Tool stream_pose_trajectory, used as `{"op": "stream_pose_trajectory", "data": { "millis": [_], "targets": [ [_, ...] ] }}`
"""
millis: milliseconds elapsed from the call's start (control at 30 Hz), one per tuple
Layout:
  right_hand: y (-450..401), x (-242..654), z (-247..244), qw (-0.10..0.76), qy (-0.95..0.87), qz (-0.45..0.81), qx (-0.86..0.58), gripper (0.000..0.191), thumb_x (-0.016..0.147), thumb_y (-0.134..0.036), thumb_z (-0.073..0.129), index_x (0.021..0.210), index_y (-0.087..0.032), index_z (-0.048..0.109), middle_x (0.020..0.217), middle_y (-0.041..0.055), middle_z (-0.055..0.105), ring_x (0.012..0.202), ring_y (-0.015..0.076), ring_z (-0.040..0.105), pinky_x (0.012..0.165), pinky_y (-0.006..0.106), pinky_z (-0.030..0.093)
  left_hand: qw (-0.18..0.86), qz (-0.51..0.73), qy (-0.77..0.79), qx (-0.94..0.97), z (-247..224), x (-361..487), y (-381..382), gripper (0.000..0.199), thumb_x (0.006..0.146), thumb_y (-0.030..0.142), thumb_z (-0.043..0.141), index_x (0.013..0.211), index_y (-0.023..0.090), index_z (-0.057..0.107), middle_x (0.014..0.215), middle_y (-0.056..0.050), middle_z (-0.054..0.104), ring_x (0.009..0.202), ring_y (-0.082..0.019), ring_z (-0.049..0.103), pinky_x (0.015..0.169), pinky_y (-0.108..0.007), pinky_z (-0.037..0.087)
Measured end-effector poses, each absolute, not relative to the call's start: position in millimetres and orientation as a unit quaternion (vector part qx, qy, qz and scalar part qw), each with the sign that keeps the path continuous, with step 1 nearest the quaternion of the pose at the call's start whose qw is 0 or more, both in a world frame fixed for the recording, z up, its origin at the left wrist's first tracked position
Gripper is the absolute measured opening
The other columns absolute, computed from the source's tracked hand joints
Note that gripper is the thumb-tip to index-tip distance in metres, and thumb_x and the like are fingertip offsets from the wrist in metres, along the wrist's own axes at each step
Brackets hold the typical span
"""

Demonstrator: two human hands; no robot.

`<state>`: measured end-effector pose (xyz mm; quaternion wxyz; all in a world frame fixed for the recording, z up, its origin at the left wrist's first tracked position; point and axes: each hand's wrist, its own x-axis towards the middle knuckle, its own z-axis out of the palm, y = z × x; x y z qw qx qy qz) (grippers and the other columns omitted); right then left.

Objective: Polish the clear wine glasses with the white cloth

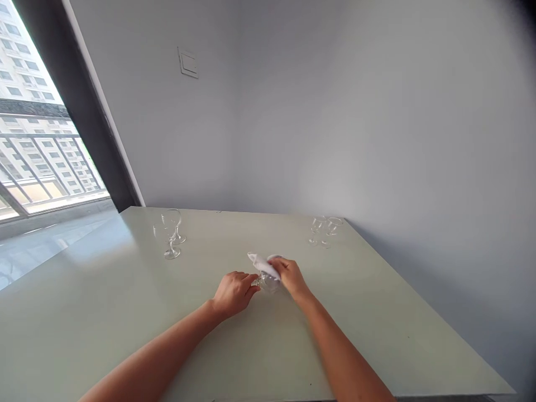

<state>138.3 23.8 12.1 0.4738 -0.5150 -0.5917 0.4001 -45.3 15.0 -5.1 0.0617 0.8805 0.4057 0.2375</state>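
Near the middle of the table, my left hand [235, 293] pinches the stem end of a clear stemmed glass [270, 283]. The glass lies tilted on its side, its bowl toward the right. My right hand [291, 276] is closed on a white cloth [263, 264], which rests against the upper side of the bowl. Part of the cloth sticks out to the left above the stem. My fingers hide the glass's foot and some of its rim.
On the far left of the pale table [201, 357] stand two stemmed glasses [171, 237]. Two smaller stemmed glasses [324, 229] stand at the far right. Grey walls [335, 111] border the back and right sides, and a window [37, 123] is at left.
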Motion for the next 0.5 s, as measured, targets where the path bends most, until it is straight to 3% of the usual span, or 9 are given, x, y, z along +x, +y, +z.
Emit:
{"op": "stream_pose_trajectory", "data": {
  "millis": [100, 200, 333, 500],
  "targets": [
    [33, 142, 2, 0.547, -0.376, 0.573, -0.481, 0.038, 0.069, -0.054, 0.055, 0.070, -0.017, 0.061, 0.063, 0.0010, 0.059, 0.059, 0.0155, 0.051, 0.054, 0.026, 0.038, 0.100, 0.271, 0.448, 0.846, -9, -39, 13, 0.038, 0.084, 0.033, 0.039, 0.120, 0.021, 0.043, 0.062, 0.001, 0.057, 0.058, -0.013, 0.051, 0.056, -0.024, 0.037],
    [29, 127, -3, 0.603, -0.267, 0.627, -0.415, 0.041, 0.069, -0.056, 0.055, 0.085, -0.019, 0.061, 0.076, 0.0023, 0.063, 0.066, 0.0164, 0.056, 0.054, 0.026, 0.041, 0.161, 0.320, 0.483, 0.799, -12, -36, 13, 0.040, 0.085, 0.031, 0.038, 0.124, 0.022, 0.039, 0.067, 0.002, 0.054, 0.060, -0.011, 0.050, 0.058, -0.023, 0.040],
    [11, 100, -1, 0.596, -0.302, 0.662, -0.340, 0.050, 0.076, -0.060, 0.044, 0.099, -0.019, 0.059, 0.092, 0.0068, 0.063, 0.082, 0.0200, 0.057, 0.064, 0.030, 0.045, 0.197, 0.408, 0.515, 0.727, -17, -32, 18, 0.039, 0.083, 0.031, 0.041, 0.121, 0.024, 0.043, 0.086, -0.002, 0.051, 0.068, -0.011, 0.051, 0.064, -0.026, 0.045],
    [-4, 82, -5, 0.557, -0.382, 0.666, -0.316, 0.040, 0.076, -0.052, 0.052, 0.101, -0.021, 0.059, 0.097, 0.0049, 0.062, 0.093, 0.0189, 0.054, 0.077, 0.030, 0.041, 0.180, 0.470, 0.508, 0.698, -17, -30, 18, 0.040, 0.081, 0.022, 0.042, 0.120, 0.029, 0.046, 0.118, -0.008, 0.040, 0.100, -0.019, 0.047, 0.084, -0.038, 0.042]
  ]
}}
